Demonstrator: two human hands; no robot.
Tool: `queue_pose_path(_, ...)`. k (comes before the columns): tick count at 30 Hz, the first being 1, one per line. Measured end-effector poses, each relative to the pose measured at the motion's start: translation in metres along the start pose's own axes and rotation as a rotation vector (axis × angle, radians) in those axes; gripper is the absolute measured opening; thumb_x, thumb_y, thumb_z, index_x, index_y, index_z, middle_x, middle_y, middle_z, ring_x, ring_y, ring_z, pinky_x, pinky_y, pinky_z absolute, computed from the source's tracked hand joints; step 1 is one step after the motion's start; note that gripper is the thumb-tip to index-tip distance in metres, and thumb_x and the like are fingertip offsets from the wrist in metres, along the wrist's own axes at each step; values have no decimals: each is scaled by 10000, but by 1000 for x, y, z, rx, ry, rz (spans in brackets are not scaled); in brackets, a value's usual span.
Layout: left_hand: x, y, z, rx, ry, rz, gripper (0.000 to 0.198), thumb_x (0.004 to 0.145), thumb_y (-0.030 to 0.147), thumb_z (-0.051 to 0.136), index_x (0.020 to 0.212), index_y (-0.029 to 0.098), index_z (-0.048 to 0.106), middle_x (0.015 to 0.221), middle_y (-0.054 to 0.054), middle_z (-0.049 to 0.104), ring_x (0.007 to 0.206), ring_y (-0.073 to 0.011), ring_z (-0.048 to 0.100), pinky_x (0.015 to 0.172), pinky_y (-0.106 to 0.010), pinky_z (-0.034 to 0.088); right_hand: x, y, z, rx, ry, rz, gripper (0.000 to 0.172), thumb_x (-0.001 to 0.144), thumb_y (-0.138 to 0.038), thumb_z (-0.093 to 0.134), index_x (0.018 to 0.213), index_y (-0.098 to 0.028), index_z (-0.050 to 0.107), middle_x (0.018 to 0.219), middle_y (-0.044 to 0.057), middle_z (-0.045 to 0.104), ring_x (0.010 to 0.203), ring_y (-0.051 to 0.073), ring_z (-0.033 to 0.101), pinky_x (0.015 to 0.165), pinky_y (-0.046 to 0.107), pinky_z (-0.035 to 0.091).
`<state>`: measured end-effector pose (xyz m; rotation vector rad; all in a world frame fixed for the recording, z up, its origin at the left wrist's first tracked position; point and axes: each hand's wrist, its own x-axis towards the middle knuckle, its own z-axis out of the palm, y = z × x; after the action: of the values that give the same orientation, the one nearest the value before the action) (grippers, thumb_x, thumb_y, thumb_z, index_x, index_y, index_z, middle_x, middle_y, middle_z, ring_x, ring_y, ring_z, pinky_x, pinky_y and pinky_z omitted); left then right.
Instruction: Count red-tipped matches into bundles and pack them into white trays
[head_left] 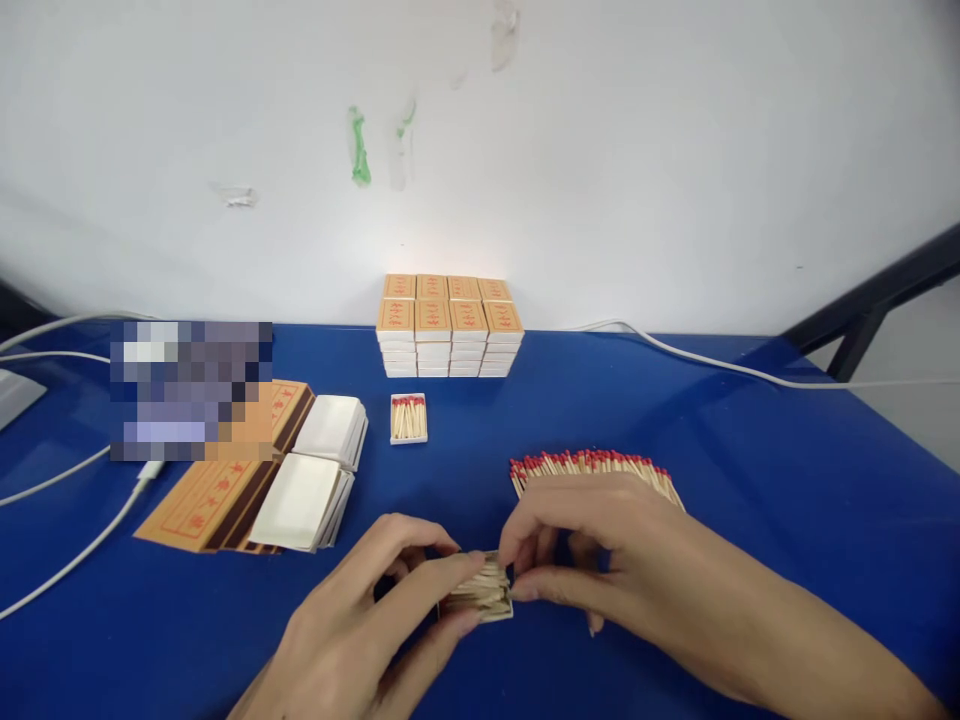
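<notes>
My left hand (375, 620) grips a small matchbox tray (504, 616) at the front of the blue table, thumb and fingers on its sides and one finger over the top. Matchsticks (487, 585) lie inside it, partly covered by the fingers. At the tray's right end is my right hand (600, 550), its thumb and forefinger bent towards the rim; whether anything is between those fingertips I cannot make out. Behind that hand spreads a row of red-tipped matches (592, 465). Farther back, a white tray filled with matches (409, 438) lies by itself.
Stacked matchboxes (450, 320) stand against the wall. On the left are flat orange matchbox sleeves (214, 500) and piled white trays (296, 500). A blurred-out object (191, 390) lies over the sleeves, near white cables (112, 545). Another cable (697, 370) crosses the back right.
</notes>
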<state>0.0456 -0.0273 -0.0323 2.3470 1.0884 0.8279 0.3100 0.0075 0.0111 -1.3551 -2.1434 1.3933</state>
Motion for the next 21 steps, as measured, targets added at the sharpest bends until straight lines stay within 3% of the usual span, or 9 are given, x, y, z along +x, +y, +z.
queue_pose_path(3,2,1,-1,11,36,7,216,1146,287,605,1330,281,718,1177,-12,721,1016,-105,803,897,-125,637,0,2,-2,-3,21,24,75,1072,-353,715,1024,-304,746,960,-48,745,727,114,667,613,228,529)
queue_pose_path(7,3,2,-1,7,21,7,210,1129,269,633,1318,266,725,1146,-3,729,997,-88,796,901,-102,622,1,5,1,-37,-4,11,103,1096,-337,665,1029,-306,736,1014,-26,744,847,143,687,632,233,509)
queue_pose_path(12,2,2,1,-14,23,-36,279,1084,202,678,1354,268,699,1181,2,727,1020,-90,787,931,-117,621,2,0,3,-90,6,-6,143,1130,-365,620,1044,-325,727,1071,-39,742,983,157,690,720,249,509)
queue_pose_path(17,4,4,1,-41,46,-44,257,1077,209,683,1327,267,703,1145,15,725,959,-74,784,883,-98,615,2,-6,1,-111,0,-13,190,1155,-390,581,1048,-323,723,1092,-53,744,999,148,687,838,277,508)
queue_pose_path(21,3,3,0,-9,19,-50,320,1051,222,725,1362,289,691,1200,14,723,1031,-88,784,944,-118,618,1,-1,-4,-126,5,-16,112,1108,-425,676,1060,-346,740,1049,-74,752,943,142,686,766,264,495)
